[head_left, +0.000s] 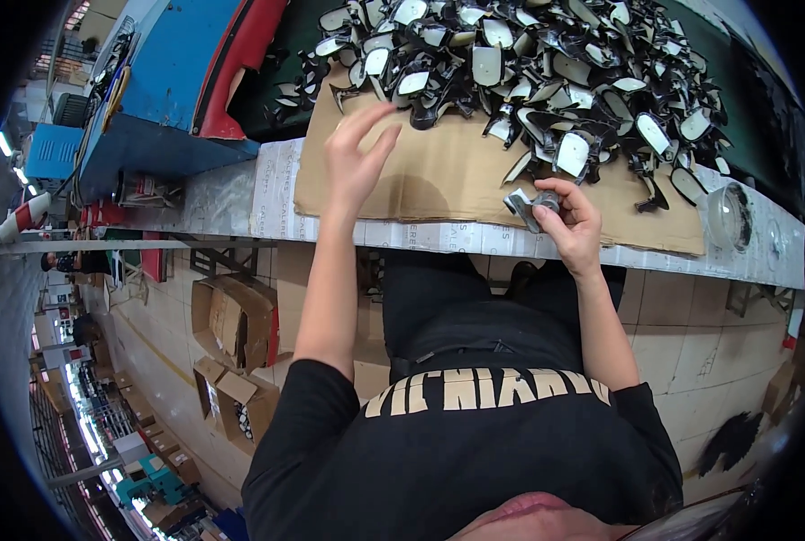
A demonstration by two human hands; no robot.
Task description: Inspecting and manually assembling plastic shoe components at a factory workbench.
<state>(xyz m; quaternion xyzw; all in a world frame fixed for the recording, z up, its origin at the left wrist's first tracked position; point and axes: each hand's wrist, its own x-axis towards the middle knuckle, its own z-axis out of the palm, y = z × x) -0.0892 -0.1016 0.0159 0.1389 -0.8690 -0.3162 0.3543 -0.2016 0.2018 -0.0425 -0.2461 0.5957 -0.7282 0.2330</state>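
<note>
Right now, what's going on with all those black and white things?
A person's right hand holds a small grey piece by the near edge of a cardboard sheet. The left hand, open with nothing visible in it, is raised over the sheet's left side. Many glossy black pieces with pale faces lie heaped beyond.

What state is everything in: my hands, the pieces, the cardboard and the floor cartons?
Left hand: open, seemingly empty
Right hand: closed in a grip
Small grey part: held in that grip
Black-and-white pieces: heaped loosely
Cardboard sheet: flat, partly covered
Upper floor carton: open
Lower floor carton: open, flaps splayed
</note>
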